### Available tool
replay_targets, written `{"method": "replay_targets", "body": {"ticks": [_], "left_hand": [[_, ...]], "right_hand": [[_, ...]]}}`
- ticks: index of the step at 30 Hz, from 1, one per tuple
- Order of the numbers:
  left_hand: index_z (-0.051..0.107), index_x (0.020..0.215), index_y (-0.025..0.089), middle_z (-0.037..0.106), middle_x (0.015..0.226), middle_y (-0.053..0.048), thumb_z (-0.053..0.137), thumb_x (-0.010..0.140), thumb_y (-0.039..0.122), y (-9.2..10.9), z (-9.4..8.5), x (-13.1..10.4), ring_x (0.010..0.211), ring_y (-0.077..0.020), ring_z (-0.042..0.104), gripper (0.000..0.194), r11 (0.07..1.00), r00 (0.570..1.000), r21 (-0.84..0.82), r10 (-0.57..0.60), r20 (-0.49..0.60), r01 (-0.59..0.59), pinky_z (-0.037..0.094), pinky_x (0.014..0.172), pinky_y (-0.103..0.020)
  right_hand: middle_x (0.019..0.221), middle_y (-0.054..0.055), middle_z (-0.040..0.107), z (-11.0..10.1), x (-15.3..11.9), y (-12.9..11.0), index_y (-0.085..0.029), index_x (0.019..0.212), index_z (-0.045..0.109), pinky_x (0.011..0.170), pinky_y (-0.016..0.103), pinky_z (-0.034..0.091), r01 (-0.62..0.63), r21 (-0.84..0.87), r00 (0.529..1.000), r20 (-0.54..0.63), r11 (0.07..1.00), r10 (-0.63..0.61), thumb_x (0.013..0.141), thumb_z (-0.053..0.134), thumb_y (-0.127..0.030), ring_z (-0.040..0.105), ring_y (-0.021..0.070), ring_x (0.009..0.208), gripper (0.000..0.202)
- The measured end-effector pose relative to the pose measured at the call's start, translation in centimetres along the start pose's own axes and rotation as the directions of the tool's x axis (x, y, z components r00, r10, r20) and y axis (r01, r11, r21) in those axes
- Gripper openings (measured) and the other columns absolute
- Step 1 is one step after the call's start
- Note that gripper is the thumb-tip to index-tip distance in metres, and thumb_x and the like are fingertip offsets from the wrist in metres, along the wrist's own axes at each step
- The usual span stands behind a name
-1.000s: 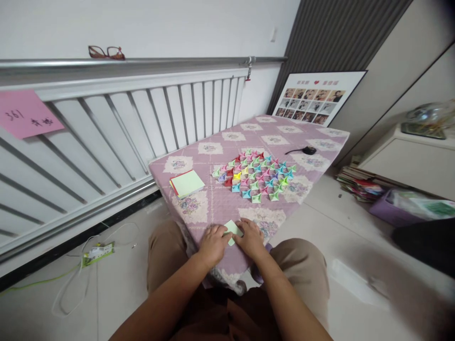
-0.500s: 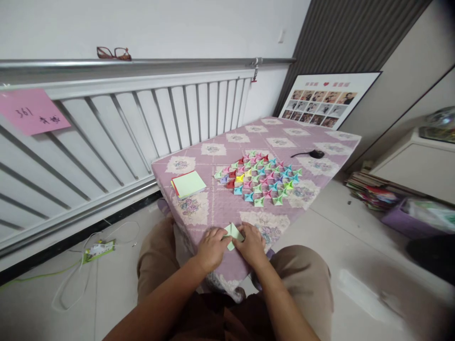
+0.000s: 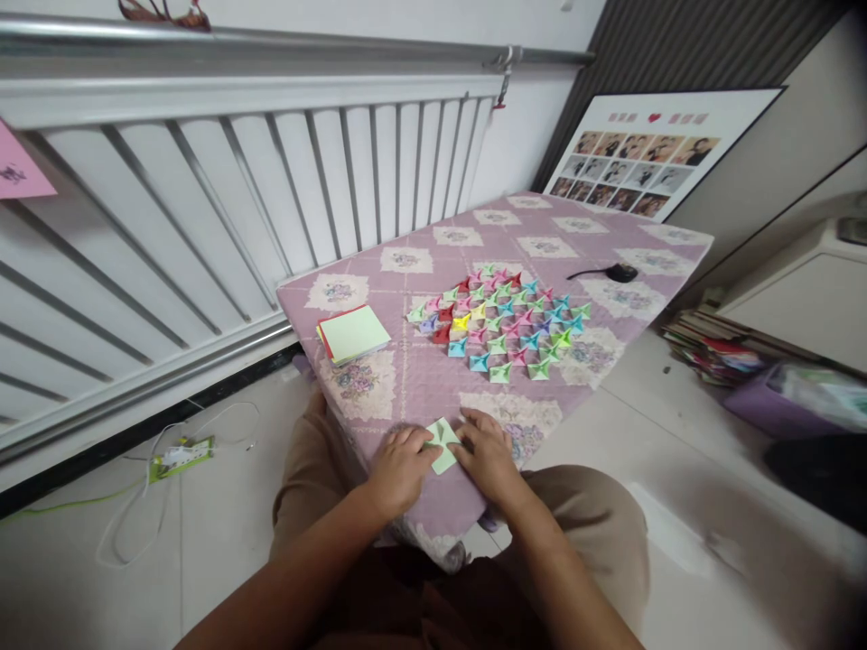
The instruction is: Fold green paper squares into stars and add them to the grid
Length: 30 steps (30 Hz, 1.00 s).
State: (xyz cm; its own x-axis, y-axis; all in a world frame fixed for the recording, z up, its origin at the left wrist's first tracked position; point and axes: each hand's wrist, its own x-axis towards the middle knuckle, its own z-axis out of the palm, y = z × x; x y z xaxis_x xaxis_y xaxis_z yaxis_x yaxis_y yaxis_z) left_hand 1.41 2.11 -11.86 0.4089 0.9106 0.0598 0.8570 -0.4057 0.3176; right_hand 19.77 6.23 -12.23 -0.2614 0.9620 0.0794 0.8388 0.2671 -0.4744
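A small light green folded paper [image 3: 442, 446] lies on the purple patterned tablecloth near the table's close corner, with a crease or flap at its upper part. At its left edge, my left hand [image 3: 401, 462] has thumb and fingers closed on the paper. My right hand [image 3: 489, 453] touches the right edge with its thumb, and its fingers are spread over the cloth. Further back stand several folded paper pieces [image 3: 499, 344] in rows, in green, blue, pink, red and yellow. A stack of square paper [image 3: 355, 333], pale green on top, lies at the left.
A black object with a cord [image 3: 621, 273] lies on the tablecloth [image 3: 420, 397] at the right. Behind the table are a white radiator [image 3: 379, 171] and a framed photo board [image 3: 629, 149]. A power strip [image 3: 181, 459] with cables is on the floor at left.
The head view has shifted, so the radiator and photo board appear larger and higher. My right hand's fingers have spread and moved slightly off the green paper, showing more of it.
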Motion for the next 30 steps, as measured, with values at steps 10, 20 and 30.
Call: {"method": "replay_targets", "body": {"ticks": [10, 20, 30], "left_hand": [[0.061, 0.111, 0.025, 0.059, 0.104, -0.004, 0.049, 0.088, 0.022, -0.1, -0.5, 2.1, 0.1, -0.0196, 0.048, 0.026, 0.982, 0.99, -0.132, -0.138, -0.029, 0.133, 0.04, 0.09, -0.035], [0.068, 0.102, 0.033, 0.058, 0.106, -0.002, 0.048, 0.091, 0.026, -0.1, 0.1, 2.1, 0.098, -0.0202, 0.046, 0.024, 0.991, 0.995, -0.084, -0.102, -0.02, 0.1, 0.038, 0.087, -0.036], [0.067, 0.103, 0.032, 0.058, 0.107, -0.001, 0.043, 0.093, 0.028, 0.3, -0.3, 2.2, 0.097, -0.0197, 0.046, 0.026, 0.995, 0.995, -0.002, -0.095, 0.027, 0.096, 0.037, 0.085, -0.033]], "right_hand": [[0.097, 0.004, 0.063, 0.2, -0.8, 0.4, -0.023, 0.078, 0.064, 0.094, 0.04, 0.027, 0.226, -0.118, 0.965, -0.105, 0.967, -0.239, 0.086, 0.055, -0.029, 0.05, 0.0212, 0.1, 0.013], [0.086, 0.002, 0.066, -0.1, -1.1, 1.0, -0.026, 0.086, 0.068, 0.097, 0.04, 0.024, 0.327, -0.143, 0.943, -0.01, 0.934, -0.332, 0.092, 0.047, -0.027, 0.051, 0.0188, 0.091, 0.022], [0.1, 0.003, 0.067, 0.0, -1.8, 2.0, -0.031, 0.108, 0.067, 0.092, 0.037, 0.032, 0.37, -0.105, 0.929, 0.029, 0.923, -0.369, 0.092, 0.048, -0.026, 0.05, 0.0198, 0.098, 0.025]]}}
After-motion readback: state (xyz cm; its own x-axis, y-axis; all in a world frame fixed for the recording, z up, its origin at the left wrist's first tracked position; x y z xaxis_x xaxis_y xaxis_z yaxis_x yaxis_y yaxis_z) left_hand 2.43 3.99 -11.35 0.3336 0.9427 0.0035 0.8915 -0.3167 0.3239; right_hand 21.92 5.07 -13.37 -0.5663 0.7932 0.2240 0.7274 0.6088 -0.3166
